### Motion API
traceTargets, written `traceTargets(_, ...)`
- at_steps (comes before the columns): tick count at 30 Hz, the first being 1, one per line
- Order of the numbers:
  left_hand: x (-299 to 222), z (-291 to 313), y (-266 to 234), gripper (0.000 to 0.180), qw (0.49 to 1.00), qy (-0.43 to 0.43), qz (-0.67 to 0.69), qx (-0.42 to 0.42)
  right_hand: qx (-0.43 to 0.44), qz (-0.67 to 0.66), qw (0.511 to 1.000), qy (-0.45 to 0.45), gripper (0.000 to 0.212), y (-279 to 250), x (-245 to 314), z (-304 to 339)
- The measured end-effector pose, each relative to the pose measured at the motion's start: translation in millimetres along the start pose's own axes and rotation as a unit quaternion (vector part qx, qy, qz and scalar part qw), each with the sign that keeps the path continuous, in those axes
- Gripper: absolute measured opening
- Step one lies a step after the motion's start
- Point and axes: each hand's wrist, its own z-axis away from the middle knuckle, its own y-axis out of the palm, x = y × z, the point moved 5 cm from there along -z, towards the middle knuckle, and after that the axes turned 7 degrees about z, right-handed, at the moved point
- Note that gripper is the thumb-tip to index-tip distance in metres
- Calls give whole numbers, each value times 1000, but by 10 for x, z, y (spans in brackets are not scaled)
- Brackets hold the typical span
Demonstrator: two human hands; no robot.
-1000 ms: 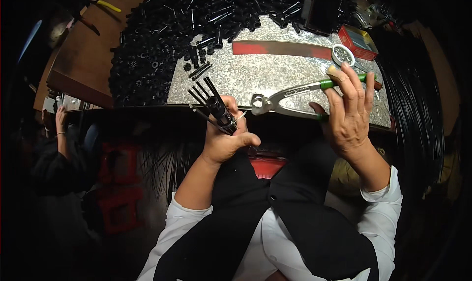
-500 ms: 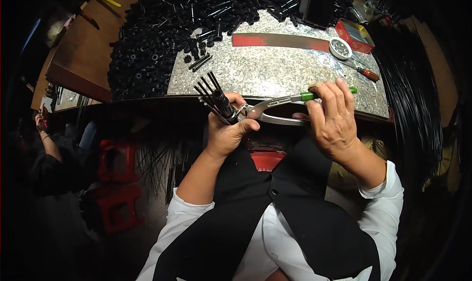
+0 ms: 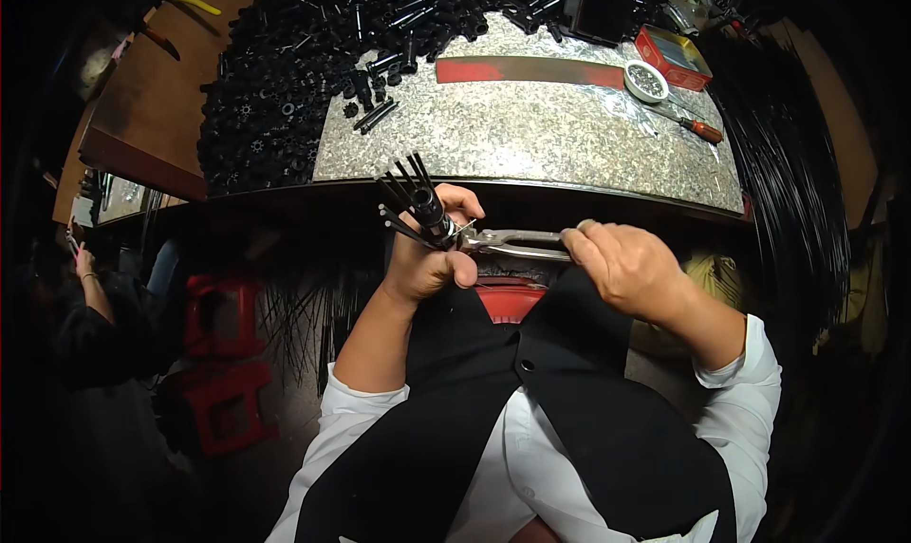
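Observation:
My left hand [image 3: 432, 253] grips a small black hub with several thin black rods [image 3: 410, 199] fanning up and left from it, just below the front edge of the speckled metal worktop [image 3: 531, 149]. My right hand [image 3: 626, 270] is closed around the handles of metal pliers [image 3: 512, 243]. The pliers lie level, and their jaws meet the hub at my left hand's fingers. A thin wire end shows where jaws and hub touch.
A big heap of black plastic parts [image 3: 285, 78] covers the worktop's left and back. A red strip [image 3: 531, 70], a round tin of small pieces [image 3: 647, 80], a red box [image 3: 676, 53] and a screwdriver [image 3: 697, 127] lie at the back right. Another person's hand [image 3: 83, 263] is at far left. Red stools [image 3: 223, 353] stand below.
Both hands came down from the worktop to just below its edge. The pliers swung level and their jaws closed in on the rod bundle in my left hand.

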Motion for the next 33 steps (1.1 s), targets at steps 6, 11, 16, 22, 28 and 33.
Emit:
traceTargets(6, -59, -57, 129, 66, 999, -19, -23, 27, 340, -834, 381, 211, 36, 372, 259, 250)
traceTargets(11, -67, -77, 94, 64, 996, -44, -69, -40, 210, -489, 831, 159, 48, 208, 46, 51)
traceTargets(16, -42, -146, -3, 48, 997, -7, -69, -27, 22, -278, 953, 122, 50, 268, -39, 93)
traceTargets(22, 0, -87, 55, 64, 998, -50, -32, 11, 363, -577, 715, 153, 47, 228, -73, 117)
traceTargets(28, 32, -112, 38, 64, 996, 4, -85, -32, 140, -358, 916, 116, 28, 137, -148, -53)
traceTargets(33, 88, -113, 68, 80, 998, 19, 7, -64, 218, -437, 851, 192, 22, 308, -57, -97)
